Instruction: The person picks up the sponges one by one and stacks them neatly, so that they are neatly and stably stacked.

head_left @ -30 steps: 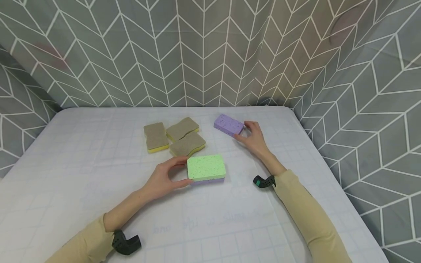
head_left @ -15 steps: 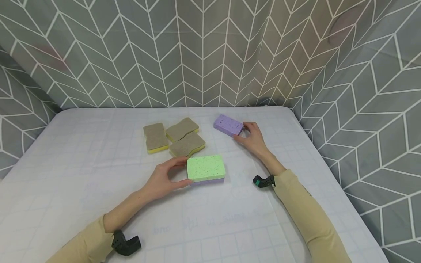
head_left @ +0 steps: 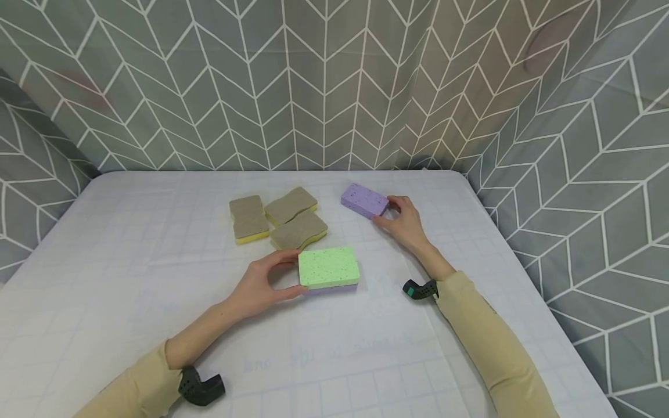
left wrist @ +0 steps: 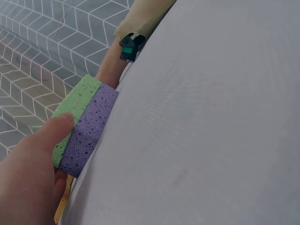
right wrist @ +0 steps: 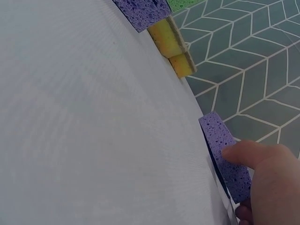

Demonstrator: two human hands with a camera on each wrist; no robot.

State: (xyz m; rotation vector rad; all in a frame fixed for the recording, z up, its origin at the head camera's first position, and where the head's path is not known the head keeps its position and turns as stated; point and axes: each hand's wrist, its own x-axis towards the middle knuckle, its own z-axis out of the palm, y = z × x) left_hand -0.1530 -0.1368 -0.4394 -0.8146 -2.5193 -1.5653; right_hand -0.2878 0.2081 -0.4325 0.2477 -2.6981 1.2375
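Observation:
Near the middle of the table, my left hand grips the left end of a speckled green sponge. The green sponge lies flat on a purple sponge, whose front edge shows below it. In the left wrist view the thumb presses the green sponge's side. Farther back on the right, my right hand holds another purple sponge by its right end, thumb on the near side. That sponge appears close to the tabletop in the right wrist view; a thin dark gap shows beneath part of it.
Three yellow sponges with grey-brown scouring tops lie behind my left hand: a left one, a back one and a front one. A white cloth covers the table. Patterned grey curtains hang behind and at the sides.

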